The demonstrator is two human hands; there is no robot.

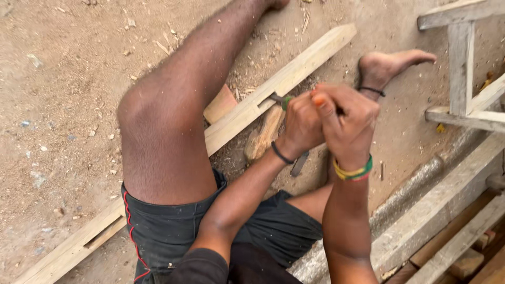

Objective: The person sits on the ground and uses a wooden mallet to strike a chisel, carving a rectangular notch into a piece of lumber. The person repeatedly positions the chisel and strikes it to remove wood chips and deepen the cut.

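Person seated on bare dirt ground [68,79], legs spread over a long pale wooden plank [284,79]; the plank's long axis runs diagonally from the lower left of the ground, under the raised left knee, up to the upper right, ending near the top centre of view; a rectangular slot is cut in it near the lower-left end, and a second one shows just left of the hands.

Left hand [302,123]: clenched round a chisel [279,99] with a green collar; only a short length of the tool shows, sticking out of the fist to the upper left; its axis slopes down and left, tip meeting the plank at the edge of the cut slot; a dark band sits on this wrist.

Right hand [347,123]: clenched, touching the left hand on its right side; something dark shows at the fist, too hidden to identify; cannot tell what it grips; yellow, green and red bands [353,171] on the wrist.

A rough wood block [263,134] lies on the ground just below the plank, under the left hand; a reddish block [221,102] lies against the plank's upper side by the knee; weathered timber frame [463,63] at the right edge; wood chips scattered near the plank's far end.
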